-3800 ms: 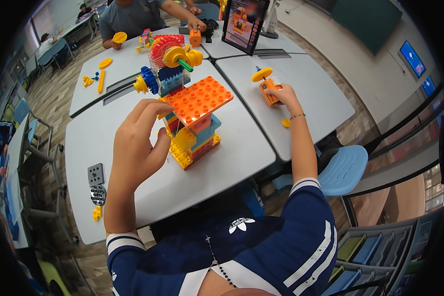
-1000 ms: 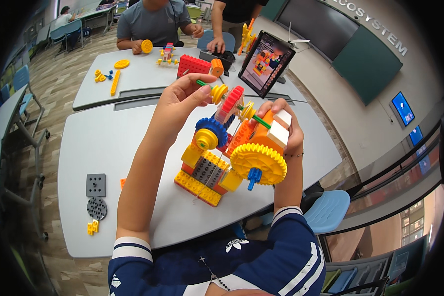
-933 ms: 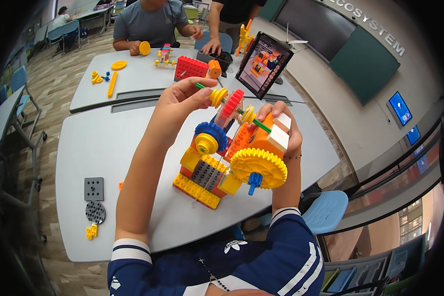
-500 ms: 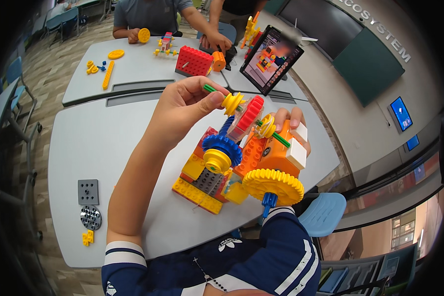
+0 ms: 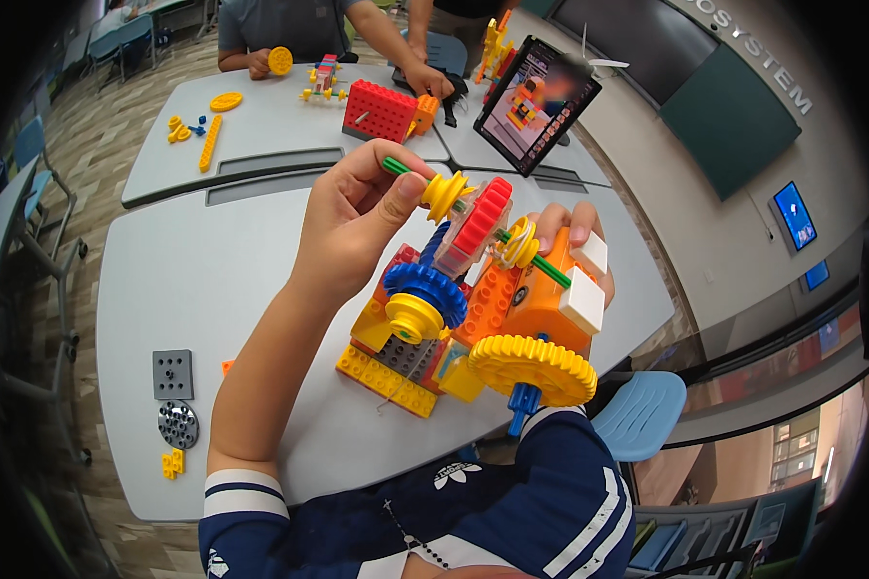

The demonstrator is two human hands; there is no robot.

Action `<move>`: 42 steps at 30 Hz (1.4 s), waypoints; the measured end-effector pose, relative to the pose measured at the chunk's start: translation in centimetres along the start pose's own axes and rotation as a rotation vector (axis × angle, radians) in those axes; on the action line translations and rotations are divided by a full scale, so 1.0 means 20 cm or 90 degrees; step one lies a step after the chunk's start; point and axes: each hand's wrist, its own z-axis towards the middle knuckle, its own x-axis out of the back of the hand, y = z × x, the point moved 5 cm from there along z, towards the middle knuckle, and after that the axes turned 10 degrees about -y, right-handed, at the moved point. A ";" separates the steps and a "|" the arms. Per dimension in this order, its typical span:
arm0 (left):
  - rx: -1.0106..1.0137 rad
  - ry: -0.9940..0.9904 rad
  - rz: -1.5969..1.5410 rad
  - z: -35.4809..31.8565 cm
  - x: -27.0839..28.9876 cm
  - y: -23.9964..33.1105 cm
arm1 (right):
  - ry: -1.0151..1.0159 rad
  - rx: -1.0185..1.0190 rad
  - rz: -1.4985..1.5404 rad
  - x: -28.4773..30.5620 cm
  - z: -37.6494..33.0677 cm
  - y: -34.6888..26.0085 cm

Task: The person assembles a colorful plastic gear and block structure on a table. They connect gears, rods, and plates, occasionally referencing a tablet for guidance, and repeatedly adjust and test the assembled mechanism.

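My left hand (image 5: 352, 217) pinches the end of a green axle (image 5: 394, 166) between thumb and fingers. A yellow pulley (image 5: 444, 198), a red gear (image 5: 484, 217) in a clear housing and a second yellow pulley (image 5: 518, 243) with pale string sit along that axle. Behind an orange motor-like block (image 5: 541, 299) with white side pieces, my right hand (image 5: 577, 230) grips it, its fingers partly hidden. Below are a blue gear (image 5: 427, 292) with a yellow hub and a large yellow gear (image 5: 536, 370) on a blue axle. The brick base (image 5: 386, 378) rests on the table.
A grey square plate (image 5: 173, 374), a round plate (image 5: 178, 425) and small yellow bricks (image 5: 173, 464) lie at the left. Across the table stand a red brick block (image 5: 381, 111) and a tablet (image 5: 538, 104). Another person's hand (image 5: 427, 79) reaches in there.
My left hand and the axle end have shifted slightly left and up. The gears and pulleys have moved a little with them. Both hands keep their hold.
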 end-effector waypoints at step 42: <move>0.096 -0.062 0.023 0.01 0.04 0.02 | 0.238 -0.051 -0.924 -0.35 0.06 -0.26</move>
